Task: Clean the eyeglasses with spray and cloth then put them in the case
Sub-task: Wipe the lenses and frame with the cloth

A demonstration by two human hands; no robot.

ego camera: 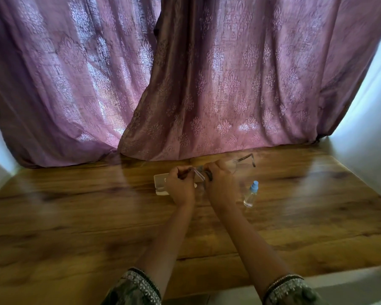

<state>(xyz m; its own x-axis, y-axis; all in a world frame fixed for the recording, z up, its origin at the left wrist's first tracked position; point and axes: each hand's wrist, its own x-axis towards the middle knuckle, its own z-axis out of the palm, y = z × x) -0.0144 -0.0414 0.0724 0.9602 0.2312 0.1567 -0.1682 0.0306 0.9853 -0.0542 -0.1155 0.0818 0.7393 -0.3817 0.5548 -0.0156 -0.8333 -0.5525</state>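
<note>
Embroidered sleeve cuffs (pixel 139 285) frame 2 bare forearms reaching over the wooden table (pixel 75 216). Both hands grip the eyeglasses (pixel 240 162) above the tabletop: the left hand (pixel 180 188) is closed around 1 temple arm, the right hand (pixel 220 181) is closed on the frame's middle, and the far lens and temple stick out beyond it. Under the left hand lies the white case (pixel 161 182). Just right of the right hand stands the spray bottle (pixel 250 194). Purple curtains (pixel 207 84) hang behind.
</note>
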